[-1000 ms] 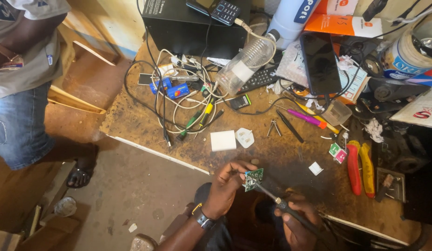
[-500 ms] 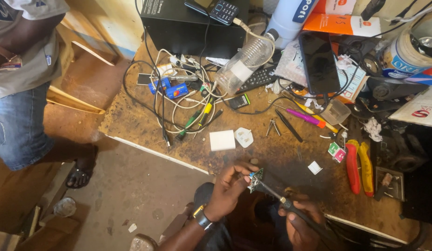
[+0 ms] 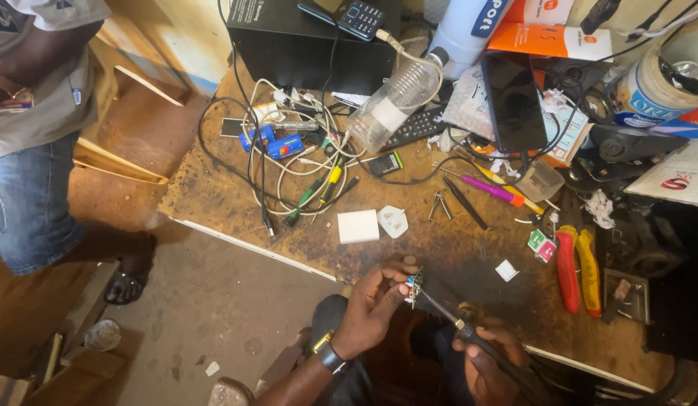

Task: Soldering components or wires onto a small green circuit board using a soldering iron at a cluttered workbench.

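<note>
My left hand pinches a small green circuit board, held edge-on just above the near edge of the stained wooden bench. My right hand grips the dark handle of a soldering iron, and its thin metal tip touches the board from the right. A watch sits on my left wrist. Just beyond the hands lie a white square charger body and a white plug cover.
A tangle of cables, a clear plastic bottle, a black box, a phone, tweezers, a pink screwdriver and red and yellow pliers crowd the bench. Another person in jeans stands at the left.
The circuit board has turned from flat-facing to edge-on in my left hand, and the soldering iron tip has closed in onto it. The hands have shifted slightly right.
</note>
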